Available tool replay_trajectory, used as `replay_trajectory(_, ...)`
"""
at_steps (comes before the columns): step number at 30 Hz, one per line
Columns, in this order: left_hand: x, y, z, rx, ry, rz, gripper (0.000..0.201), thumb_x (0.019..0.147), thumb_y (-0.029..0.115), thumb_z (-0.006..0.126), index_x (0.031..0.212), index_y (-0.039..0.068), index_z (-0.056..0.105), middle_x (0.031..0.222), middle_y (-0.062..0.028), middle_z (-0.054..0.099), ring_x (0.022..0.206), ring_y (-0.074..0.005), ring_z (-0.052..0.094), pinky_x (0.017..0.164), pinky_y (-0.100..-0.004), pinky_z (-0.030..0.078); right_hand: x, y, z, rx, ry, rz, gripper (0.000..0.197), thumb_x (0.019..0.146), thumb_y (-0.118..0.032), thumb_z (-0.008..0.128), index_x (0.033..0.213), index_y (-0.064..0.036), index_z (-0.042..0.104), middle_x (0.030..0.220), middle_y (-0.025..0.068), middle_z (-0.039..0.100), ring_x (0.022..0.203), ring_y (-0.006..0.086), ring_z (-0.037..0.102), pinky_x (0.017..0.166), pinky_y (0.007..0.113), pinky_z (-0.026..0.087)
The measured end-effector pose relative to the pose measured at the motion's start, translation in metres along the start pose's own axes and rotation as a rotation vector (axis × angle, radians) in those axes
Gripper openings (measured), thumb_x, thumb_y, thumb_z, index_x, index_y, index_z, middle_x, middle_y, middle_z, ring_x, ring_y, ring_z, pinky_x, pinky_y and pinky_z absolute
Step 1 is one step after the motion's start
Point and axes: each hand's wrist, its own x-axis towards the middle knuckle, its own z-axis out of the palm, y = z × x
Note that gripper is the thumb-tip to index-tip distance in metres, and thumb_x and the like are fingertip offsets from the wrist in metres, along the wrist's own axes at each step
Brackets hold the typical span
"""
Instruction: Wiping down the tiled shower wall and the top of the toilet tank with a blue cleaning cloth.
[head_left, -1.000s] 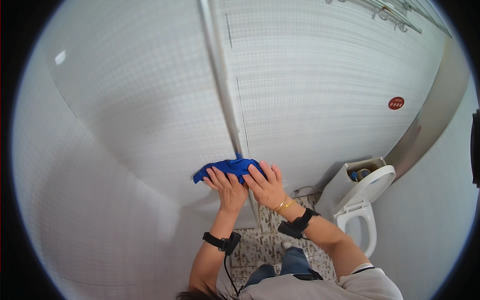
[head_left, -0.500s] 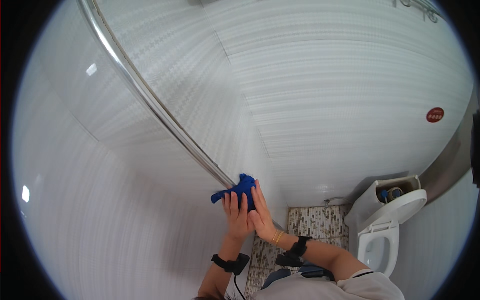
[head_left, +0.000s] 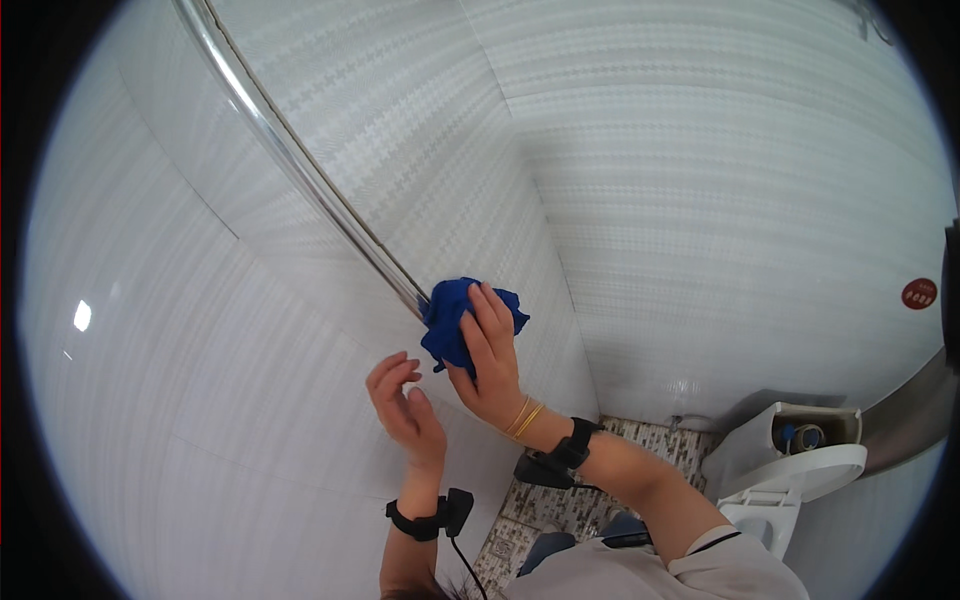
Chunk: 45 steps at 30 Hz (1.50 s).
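Observation:
A crumpled blue cloth lies under the fingers of my right hand, which presses it near the lower visible end of a shiny metal pipe, against the patterned white wall. The cloth hides that end of the pipe. My left hand is off the cloth, a little below and left of it. Its fingers are loosely bent and apart, with nothing in them. Both wrists wear black straps carrying small dark devices, and the right one also has thin gold bangles.
White patterned wall panels meet in a corner beyond my hands. At the lower right stands a white toilet with its lid raised and its cistern uncovered. The floor has mosaic tiles. A round red sticker is on the right wall.
My left hand has let go of the cloth and moved left. My right hand has shifted up and left with the cloth, which is now more spread out. The view has turned somewhat.

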Motion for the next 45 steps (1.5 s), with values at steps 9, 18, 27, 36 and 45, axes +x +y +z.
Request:
replay_trajectory(9,0.016,0.002,0.005,0.142,-0.035,0.014,0.021,0.083,0.008,0.049,0.103,0.004,0.046,0.107,-0.0104,0.043,0.089,-0.0176,0.046,0.070,-0.0264,0.041,-0.029,0.016,-0.019,0.180,-0.008,0.215,0.050,0.069,0.005,0.051,0.117,-0.0004,0.039,0.130,0.0177,0.034,0.119,0.0332,0.035,0.097,0.039,0.028)
replay_trajectory(18,0.042,0.021,0.034,0.338,0.058,-0.021,0.031,0.072,0.003,0.063,0.093,0.007,0.041,0.094,-0.0060,0.040,0.076,-0.0138,0.038,0.069,-0.0269,0.035,-0.021,0.013,-0.018,0.238,0.049,0.377,0.047,0.072,0.003,0.051,0.117,-0.0019,0.038,0.127,0.0164,0.037,0.112,0.0311,0.038,0.096,0.037,0.030)
replay_trajectory(27,0.046,0.016,0.041,0.205,0.136,-0.106,0.030,0.072,0.002,0.063,0.091,0.005,0.039,0.092,-0.0077,0.038,0.075,-0.0148,0.037,0.067,-0.0268,0.034,-0.025,0.019,-0.016,0.187,0.037,0.341,0.047,0.070,0.002,0.052,0.115,-0.0019,0.039,0.124,0.0167,0.039,0.110,0.0304,0.038,0.094,0.037,0.030)
replay_trajectory(36,0.045,0.010,0.041,0.054,0.145,-0.118,0.020,0.080,0.006,0.053,0.093,0.004,0.038,0.092,-0.0069,0.037,0.074,-0.0125,0.040,0.065,-0.0249,0.036,-0.026,0.021,-0.016,0.156,0.008,0.333,0.048,0.070,0.000,0.054,0.115,-0.0018,0.039,0.126,0.0170,0.038,0.111,0.0311,0.038,0.094,0.039,0.028)
replay_trajectory(45,0.045,0.003,0.042,0.001,0.134,-0.096,0.023,0.079,0.004,0.053,0.095,0.004,0.037,0.093,-0.0066,0.037,0.073,-0.0117,0.043,0.065,-0.0242,0.036,-0.015,0.018,-0.018,0.107,0.052,0.317,0.046,0.067,0.004,0.052,0.111,-0.0034,0.043,0.119,0.0157,0.042,0.108,0.0320,0.041,0.093,0.039,0.030)
